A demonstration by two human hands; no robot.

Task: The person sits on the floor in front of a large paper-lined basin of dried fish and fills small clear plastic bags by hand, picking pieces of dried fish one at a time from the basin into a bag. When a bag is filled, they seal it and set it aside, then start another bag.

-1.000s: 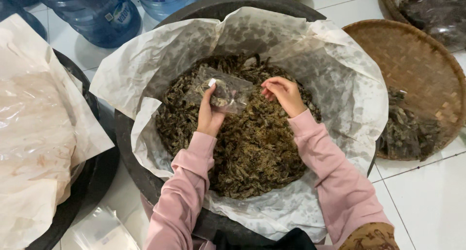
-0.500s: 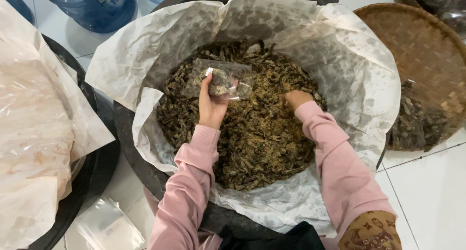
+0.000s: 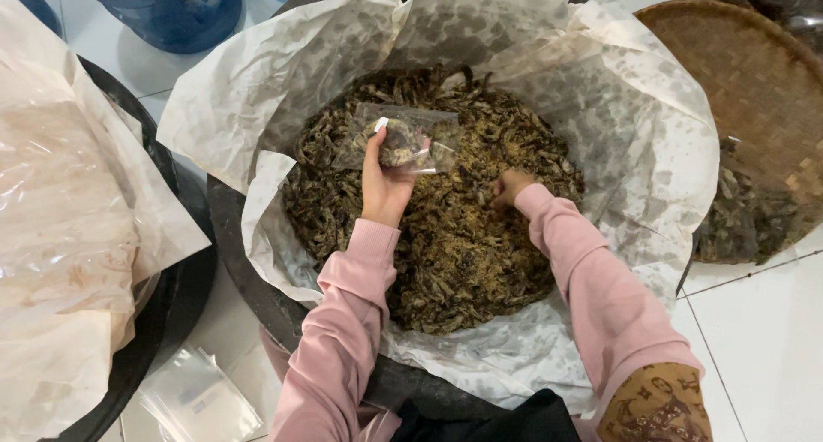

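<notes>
Head view, white tiled floor point(image 3: 763, 339), left hand point(image 3: 386, 180) fingers grasping clear bag point(image 3: 407, 138), right hand point(image 3: 512, 186) clenched in dried leaves point(image 3: 463, 245)

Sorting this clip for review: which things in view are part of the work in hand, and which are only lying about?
In use:
- left hand holding up a small clear bag, partly filled
- right hand dug into the dried leaves
- paper-lined black tub holding them

Lying about:
- woven tray, right
- water jug, top left
- second lined tub, left
- empty clear bags on the floor
</notes>
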